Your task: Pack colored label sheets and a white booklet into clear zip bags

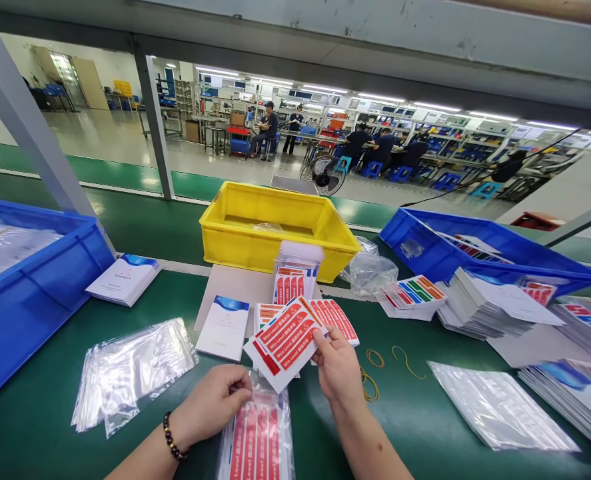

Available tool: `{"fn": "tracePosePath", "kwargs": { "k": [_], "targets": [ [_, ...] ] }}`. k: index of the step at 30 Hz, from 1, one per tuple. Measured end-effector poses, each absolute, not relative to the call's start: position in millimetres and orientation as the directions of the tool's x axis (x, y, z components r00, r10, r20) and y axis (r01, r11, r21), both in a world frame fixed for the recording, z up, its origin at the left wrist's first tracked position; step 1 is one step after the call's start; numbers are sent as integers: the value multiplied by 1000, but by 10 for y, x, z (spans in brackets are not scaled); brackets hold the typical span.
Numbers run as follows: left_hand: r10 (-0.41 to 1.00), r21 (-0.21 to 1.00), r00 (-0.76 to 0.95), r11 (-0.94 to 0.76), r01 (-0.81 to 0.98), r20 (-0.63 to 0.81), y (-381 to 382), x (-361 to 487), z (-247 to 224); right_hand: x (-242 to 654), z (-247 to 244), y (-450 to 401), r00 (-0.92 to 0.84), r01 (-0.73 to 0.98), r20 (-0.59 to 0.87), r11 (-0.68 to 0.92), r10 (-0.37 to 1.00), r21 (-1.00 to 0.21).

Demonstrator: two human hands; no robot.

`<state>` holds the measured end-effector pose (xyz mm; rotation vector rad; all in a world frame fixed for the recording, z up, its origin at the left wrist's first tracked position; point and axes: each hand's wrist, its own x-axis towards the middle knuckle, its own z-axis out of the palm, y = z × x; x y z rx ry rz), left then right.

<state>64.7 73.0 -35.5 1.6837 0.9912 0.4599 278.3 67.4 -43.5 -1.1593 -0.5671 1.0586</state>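
Note:
My right hand (336, 360) holds a few sticker sheets (288, 339) with red labels by their right edge, tilted above the green table. My left hand (222, 400) pinches the top edge of a clear plastic bag (258, 437) with red-striped sheets inside, lying at the front of the table. The held sheets overlap the bag's upper end. Behind them are a stack of white booklets (224, 328) and more red label sheets (336, 319). A pile of clear bags (135, 370) lies to the left.
A yellow bin (280, 250) stands at the back, with blue bins at left (35, 267) and right (475, 250). Rubber bands (375, 359), clear bags (500, 403) and stacked booklets (495, 300) lie on the right. People sit at far benches.

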Motion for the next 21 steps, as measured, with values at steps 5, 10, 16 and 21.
{"fn": "tracePosePath", "kwargs": {
  "k": [5, 10, 16, 21],
  "targets": [
    [741, 937, 661, -139, 321, -117, 736, 629, -329, 2741, -447, 660, 357, -379, -156, -10, 921, -925],
    [767, 971, 633, -59, 233, -105, 749, 623, -350, 2758, -426, 652, 276, -351, -186, -82, 943, -933],
    [745, 984, 659, -20, 175, -101, 726, 634, -397, 2746, -415, 649, 177, -288, -182, -126, 967, -949],
    [743, 974, 661, -56, 218, -105, 709, 641, -403, 2831, -430, 658, 207, -222, -154, -107, 966, -969]
  ]
}}
